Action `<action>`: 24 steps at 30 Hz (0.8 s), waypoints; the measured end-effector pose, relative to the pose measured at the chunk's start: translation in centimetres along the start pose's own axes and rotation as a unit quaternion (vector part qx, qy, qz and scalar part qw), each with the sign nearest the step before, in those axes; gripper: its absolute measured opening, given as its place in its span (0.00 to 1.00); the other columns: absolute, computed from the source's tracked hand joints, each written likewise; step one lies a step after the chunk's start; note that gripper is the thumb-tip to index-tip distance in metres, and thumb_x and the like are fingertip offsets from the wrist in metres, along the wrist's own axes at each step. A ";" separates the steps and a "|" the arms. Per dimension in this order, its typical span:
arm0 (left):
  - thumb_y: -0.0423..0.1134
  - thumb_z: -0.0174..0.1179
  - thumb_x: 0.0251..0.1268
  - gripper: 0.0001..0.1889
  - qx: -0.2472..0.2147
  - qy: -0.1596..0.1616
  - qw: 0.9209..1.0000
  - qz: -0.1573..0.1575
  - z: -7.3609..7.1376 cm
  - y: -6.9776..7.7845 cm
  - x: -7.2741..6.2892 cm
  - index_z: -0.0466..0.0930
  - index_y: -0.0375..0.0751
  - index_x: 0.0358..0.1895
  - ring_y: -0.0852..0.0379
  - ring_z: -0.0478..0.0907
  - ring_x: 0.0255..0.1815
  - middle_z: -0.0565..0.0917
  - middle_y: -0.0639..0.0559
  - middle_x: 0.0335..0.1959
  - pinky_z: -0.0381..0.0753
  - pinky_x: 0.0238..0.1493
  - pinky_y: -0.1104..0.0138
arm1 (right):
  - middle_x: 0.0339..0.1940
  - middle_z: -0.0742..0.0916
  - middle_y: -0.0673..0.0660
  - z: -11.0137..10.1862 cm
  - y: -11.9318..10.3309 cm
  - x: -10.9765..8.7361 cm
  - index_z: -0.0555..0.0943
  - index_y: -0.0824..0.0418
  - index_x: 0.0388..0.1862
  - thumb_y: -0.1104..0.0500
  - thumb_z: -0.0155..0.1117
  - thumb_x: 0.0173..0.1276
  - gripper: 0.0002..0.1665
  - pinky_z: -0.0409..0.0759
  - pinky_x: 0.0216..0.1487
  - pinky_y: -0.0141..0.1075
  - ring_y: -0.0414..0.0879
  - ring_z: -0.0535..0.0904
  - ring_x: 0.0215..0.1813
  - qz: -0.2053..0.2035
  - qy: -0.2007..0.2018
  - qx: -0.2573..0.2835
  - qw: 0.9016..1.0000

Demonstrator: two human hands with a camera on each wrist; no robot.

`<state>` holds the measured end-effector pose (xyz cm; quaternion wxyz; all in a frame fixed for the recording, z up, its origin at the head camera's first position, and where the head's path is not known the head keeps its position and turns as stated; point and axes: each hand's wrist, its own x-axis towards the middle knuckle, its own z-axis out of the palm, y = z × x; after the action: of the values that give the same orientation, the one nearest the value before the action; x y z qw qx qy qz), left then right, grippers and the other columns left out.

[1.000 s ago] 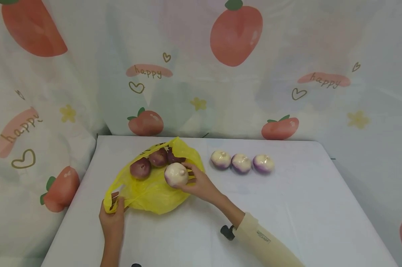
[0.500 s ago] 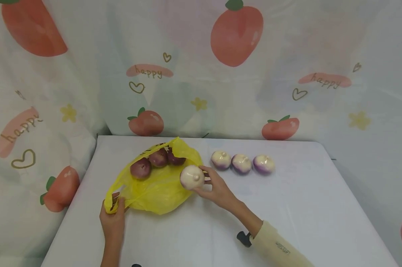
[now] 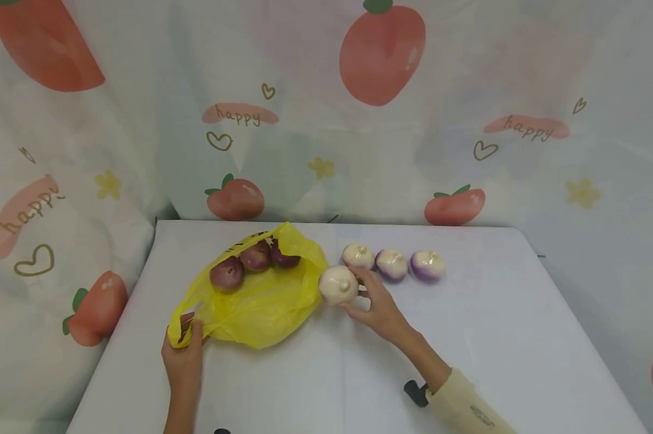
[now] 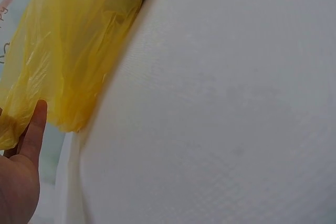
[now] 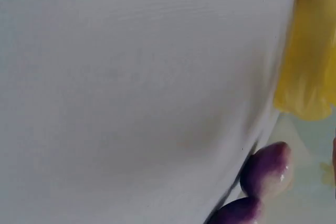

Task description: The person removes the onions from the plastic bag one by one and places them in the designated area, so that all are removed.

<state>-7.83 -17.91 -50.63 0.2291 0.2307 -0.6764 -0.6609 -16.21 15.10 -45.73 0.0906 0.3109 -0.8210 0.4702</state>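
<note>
In the head view my right hand holds a white-and-purple turnip between thumb and fingers. The turnip is above the table, just right of a yellow plastic bag. My left hand grips the bag's near left edge, keeping its mouth spread. Inside lie several dark purple round vegetables, resembling onions. In the left wrist view the left hand has its thumb against the yellow film. Only a sliver of the right hand shows in the right wrist view, and its turnip is out of that frame.
Three more white-and-purple turnips stand in a row at the back of the white table, right of the bag. A patterned cloth hangs behind the table and along its left side.
My right hand has carried the turnip rightward, from over the bag to beyond its right side. The left hand and the bag have stayed nearly still.
</note>
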 end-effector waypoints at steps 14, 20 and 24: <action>0.34 0.57 0.67 0.16 0.002 0.000 1.000 0.004 -0.3 -2.3 0.9 0.71 0.31 0.54 0.59 0.73 0.44 0.73 0.46 0.45 0.76 0.38 0.78 | 0.54 0.77 0.69 -2.7 2.5 -1.5 0.66 0.77 0.60 0.73 0.73 0.50 0.39 0.78 0.45 0.47 0.61 0.75 0.53 0.037 0.036 -0.017 0.999; 0.31 0.56 0.67 0.15 -0.007 -0.006 1.000 0.018 -0.2 -1.6 0.6 0.70 0.27 0.53 0.59 0.73 0.44 0.72 0.43 0.45 0.77 0.38 0.77 | 0.52 0.76 0.71 -4.2 3.5 -2.0 0.66 0.79 0.59 0.74 0.72 0.50 0.38 0.78 0.45 0.45 0.63 0.76 0.50 0.059 0.067 -0.033 0.995; 0.34 0.56 0.67 0.16 0.002 -0.005 1.000 0.011 -0.3 -2.2 0.7 0.71 0.29 0.54 0.59 0.73 0.45 0.73 0.44 0.47 0.76 0.39 0.77 | 0.54 0.73 0.73 -5.4 3.9 -2.3 0.64 0.80 0.60 0.74 0.70 0.52 0.38 0.77 0.46 0.45 0.64 0.74 0.52 0.087 0.087 -0.033 0.992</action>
<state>-8.16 -18.59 -52.86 0.2324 0.2204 -0.6815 -0.6580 -17.49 21.95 -46.58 0.1304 0.1929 -0.8493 0.4738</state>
